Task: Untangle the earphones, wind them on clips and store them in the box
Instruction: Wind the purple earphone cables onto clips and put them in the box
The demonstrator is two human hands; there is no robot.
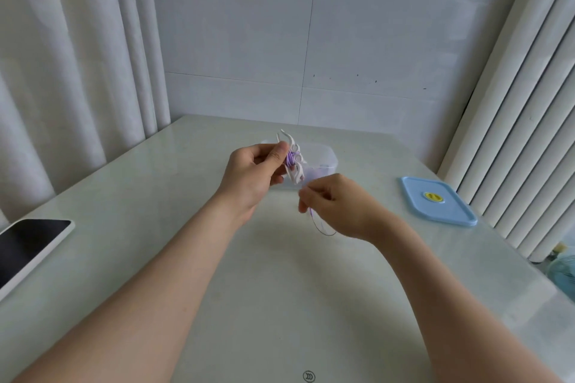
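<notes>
While the left hand point(249, 177) holds a white clip point(296, 176) over the surface point(280, 289), its fingers point(278, 151) curled round the clip's near edge, a purple earphone cord point(291, 160) sits wound round the clip's middle. Just at five o'clock from the clip, the right hand point(339, 205) pinches the loose stretch of the same cord between thumb and fingers, and a thin loop of it hangs below that hand. Both hands are near the middle of the surface. Right behind the clip, toward twelve o'clock, stands a clear plastic box point(326, 155), open at the top; what lies inside is too blurred to tell. A blue lid point(448, 211) with a yellow sticker lies flat, well apart at three o'clock. A dark-screened phone point(28, 249) lies by the surface's edge at nine o'clock.
</notes>
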